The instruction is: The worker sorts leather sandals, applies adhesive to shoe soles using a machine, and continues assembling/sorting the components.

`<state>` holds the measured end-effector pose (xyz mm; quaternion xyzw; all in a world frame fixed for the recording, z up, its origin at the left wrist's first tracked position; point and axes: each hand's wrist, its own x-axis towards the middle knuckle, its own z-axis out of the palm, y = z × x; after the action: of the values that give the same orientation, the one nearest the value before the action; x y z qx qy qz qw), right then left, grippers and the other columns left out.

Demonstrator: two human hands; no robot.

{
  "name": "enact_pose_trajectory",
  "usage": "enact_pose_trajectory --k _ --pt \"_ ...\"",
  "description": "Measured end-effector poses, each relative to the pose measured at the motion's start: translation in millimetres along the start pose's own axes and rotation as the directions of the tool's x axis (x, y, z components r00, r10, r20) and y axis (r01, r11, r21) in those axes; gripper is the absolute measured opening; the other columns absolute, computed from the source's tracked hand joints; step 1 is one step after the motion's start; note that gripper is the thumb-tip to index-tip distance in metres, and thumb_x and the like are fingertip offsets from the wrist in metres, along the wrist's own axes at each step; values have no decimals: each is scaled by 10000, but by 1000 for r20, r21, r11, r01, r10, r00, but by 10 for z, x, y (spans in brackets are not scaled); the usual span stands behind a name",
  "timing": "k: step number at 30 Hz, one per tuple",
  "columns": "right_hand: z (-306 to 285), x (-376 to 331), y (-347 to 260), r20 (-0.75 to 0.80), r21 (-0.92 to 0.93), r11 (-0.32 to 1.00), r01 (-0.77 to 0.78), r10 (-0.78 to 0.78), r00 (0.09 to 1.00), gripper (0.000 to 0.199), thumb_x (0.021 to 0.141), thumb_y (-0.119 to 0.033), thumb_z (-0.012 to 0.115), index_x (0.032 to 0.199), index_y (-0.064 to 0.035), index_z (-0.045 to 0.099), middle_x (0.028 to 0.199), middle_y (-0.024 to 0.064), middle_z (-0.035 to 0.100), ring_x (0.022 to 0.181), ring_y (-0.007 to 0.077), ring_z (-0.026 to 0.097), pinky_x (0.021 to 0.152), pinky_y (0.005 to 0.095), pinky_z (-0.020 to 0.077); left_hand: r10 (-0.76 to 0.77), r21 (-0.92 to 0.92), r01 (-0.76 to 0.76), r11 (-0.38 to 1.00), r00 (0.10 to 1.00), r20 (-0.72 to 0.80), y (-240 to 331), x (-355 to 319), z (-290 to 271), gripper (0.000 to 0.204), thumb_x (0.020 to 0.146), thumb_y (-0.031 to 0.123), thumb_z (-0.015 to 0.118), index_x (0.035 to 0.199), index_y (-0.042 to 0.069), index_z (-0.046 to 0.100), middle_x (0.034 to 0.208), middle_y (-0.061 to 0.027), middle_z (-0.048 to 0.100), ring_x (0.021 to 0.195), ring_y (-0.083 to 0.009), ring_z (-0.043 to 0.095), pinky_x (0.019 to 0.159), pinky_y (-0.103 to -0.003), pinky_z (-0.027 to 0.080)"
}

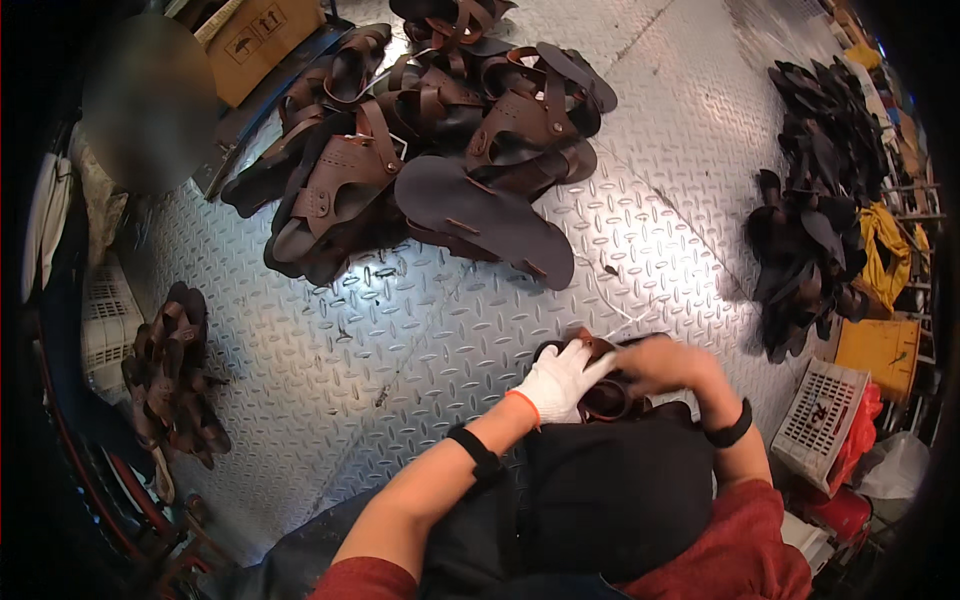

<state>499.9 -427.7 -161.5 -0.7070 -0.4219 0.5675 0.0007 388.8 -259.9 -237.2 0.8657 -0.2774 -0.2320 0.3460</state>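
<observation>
In front of my lap, at the lower middle, lies a brown leather sandal (606, 400), its straps partly covered by my hands. My left hand (563, 380) wears a white glove with an orange cuff edge. Its fingers reach over the upper straps and grip the sandal from the left. My bare right hand (652, 366) is at the sandal's right side, close to the left fingertips. Motion blurs its fingers, so I cannot make out whether they hold anything. Ahead is a large heap of brown sandals (340, 190), with one sandal's dark sole (485, 215) facing up.
A patterned metal floor (400, 350) spreads around me. More sandals lie in a small pile (175, 380) at left and a long dark heap (815, 220) at right. A pale crate (820, 420) and yellow box (878, 347) stand at right, a cardboard box (262, 45) at far left.
</observation>
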Motion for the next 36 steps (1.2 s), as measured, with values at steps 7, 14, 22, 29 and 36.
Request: enact_pose_trajectory --k 7,14,22,29,36 --pt "-957 1563 -374 -936 -138 990 0 -130 328 777 707 -200 755 1351 -9 364 1227 259 508 1106 376 526 850 416 486 64 115 -45 992 984 -166 -20 67 525 604 784 465 588 1350 285 472 1290 -235 453 1242 -390 437 932 -552 377" --pt "-781 1349 172 -925 111 979 172 39 378 335 656 66 582 949 -95 609 1043 153 575 899 359 605 754 428 495 -10 76 24 997 984 -178 -31 -1 524 417 894 279 483 1310 294 506 1326 -212 465 1278 -336 410 922 -547 384" --pt "-1116 1196 636 -900 -151 987 50 -158 405 194 695 -32 540 846 -104 639 845 129 602 812 384 600 697 466 486 64 143 -31 989 970 -234 -50 41 564 413 817 333 567 1225 268 544 1168 -170 515 1148 -316 482 803 -443 412" --pt "377 289 756 -770 -12 999 41 -36 637 153 686 -21 570 812 -103 597 750 127 546 738 355 578 627 440 454 364 356 -165 920 697 -618 351 152 -216 365 731 283 614 1084 204 570 1091 -95 494 1010 -276 503 815 -433 415" --pt "-736 158 141 -242 -39 978 -205 190 951 489 743 -180 660 1225 -173 574 1017 145 670 946 342 642 808 436 507 -105 174 127 977 986 -126 -63 166 -86 1050 473 362 859 1401 195 395 1418 -251 316 1339 -413 294 968 -609 314"
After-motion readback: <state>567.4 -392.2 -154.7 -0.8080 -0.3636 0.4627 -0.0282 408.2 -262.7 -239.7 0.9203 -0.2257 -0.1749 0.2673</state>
